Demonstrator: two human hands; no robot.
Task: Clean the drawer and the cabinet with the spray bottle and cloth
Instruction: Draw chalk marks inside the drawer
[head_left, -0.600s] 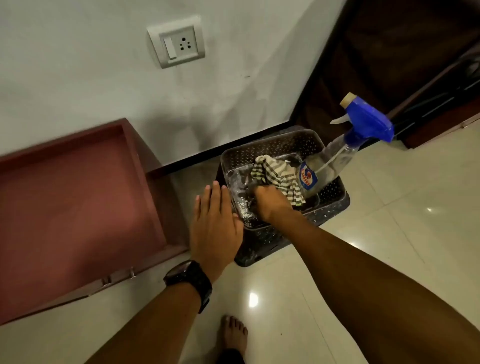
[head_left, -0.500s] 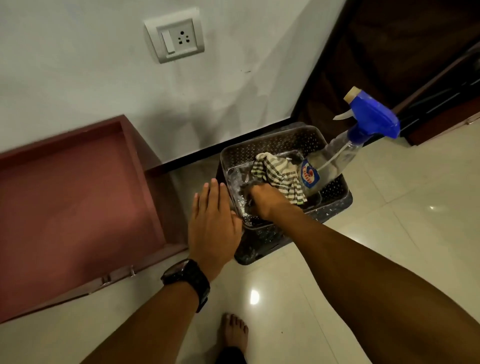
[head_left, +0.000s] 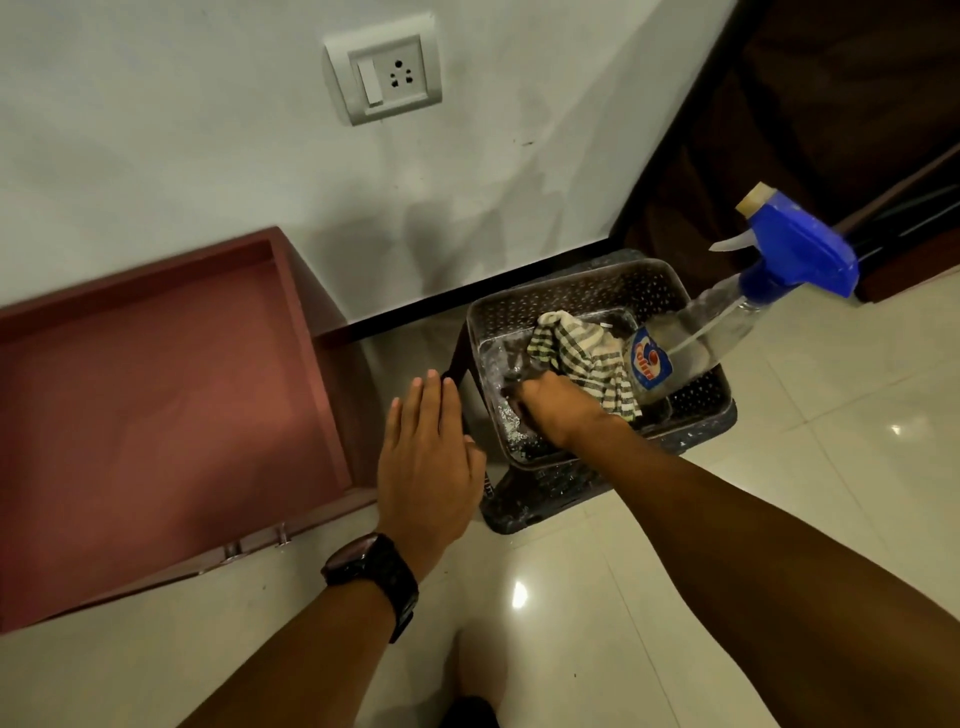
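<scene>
Cloth (head_left: 582, 356), striped and crumpled, is seen lying in a perforated dark basket (head_left: 587, 291) on the floor, at about two o'clock from the open drawer (head_left: 156, 395). It can be judged soft, light and limp; a bunched handful taken from its middle should lift it whole. Spray bottle (head_left: 727, 322) is leaned in the same basket at three o'clock of the cloth, its blue trigger head (head_left: 795, 254) jutting over the rim. Its clear body looks nearly empty, so it is probably light, smooth and somewhat slippery; the narrow neck under the head would be the surest hold.

Of the hands, the right hand (head_left: 558, 410) is reached into the basket, knuckles up, at seven o'clock of the cloth; whether anything is gripped cannot be told. The left hand (head_left: 426, 457) is held flat, fingers straight and together, just beside the basket's near corner, holding nothing.
</scene>
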